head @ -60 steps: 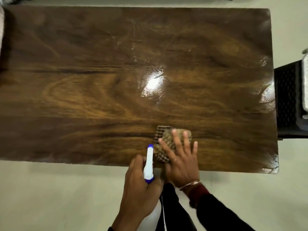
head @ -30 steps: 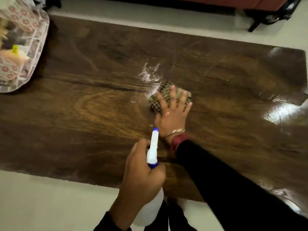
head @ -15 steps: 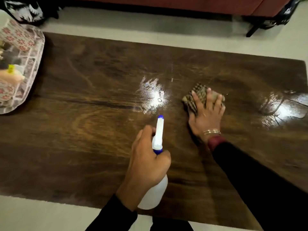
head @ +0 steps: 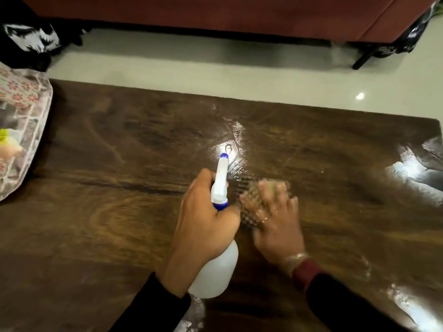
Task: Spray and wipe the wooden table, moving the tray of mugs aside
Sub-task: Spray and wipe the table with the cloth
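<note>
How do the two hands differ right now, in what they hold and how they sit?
The left hand is wrapped around the spray bottle; the right hand lies flat, fingers spread on the checked cloth. The left hand looks sharp, the right hand motion-blurred. The right wrist shows a bangle; the left shows none. Both are over the wooden table.

A reddish-brown sofa point(head: 215, 13) is seen along the top edge, above pale floor point(head: 191, 68). What may be a black printed bag point(head: 26, 39) is glimpsed at upper left.
</note>
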Demonstrator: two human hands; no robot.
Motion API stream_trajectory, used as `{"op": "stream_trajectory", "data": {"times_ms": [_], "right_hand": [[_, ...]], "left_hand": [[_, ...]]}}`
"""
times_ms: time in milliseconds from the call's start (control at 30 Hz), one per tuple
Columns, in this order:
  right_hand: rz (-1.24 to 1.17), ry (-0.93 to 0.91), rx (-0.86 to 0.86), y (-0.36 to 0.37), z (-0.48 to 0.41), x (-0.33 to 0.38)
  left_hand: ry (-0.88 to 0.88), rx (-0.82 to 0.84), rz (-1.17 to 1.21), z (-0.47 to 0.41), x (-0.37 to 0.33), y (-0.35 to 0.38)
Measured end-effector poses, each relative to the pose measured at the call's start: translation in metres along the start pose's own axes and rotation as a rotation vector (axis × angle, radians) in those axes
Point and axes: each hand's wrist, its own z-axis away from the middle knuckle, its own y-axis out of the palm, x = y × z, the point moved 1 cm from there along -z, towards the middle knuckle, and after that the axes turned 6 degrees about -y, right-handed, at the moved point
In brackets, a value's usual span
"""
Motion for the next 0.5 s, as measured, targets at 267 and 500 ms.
{"op": "stream_trajectory", "data": {"times_ms": [267,500], "right_hand": [[0.056,0.393,0.041,-0.012,-0.231,-0.06],[0.034,-0.155,0.109,0.048,-0.178,0.074]], "left_hand": [[0.025,-0.011,0.006,-0.022,-0.005,0.006],[0.036,-0.056,0.091,-0.022,0.005,-0.024]]}}
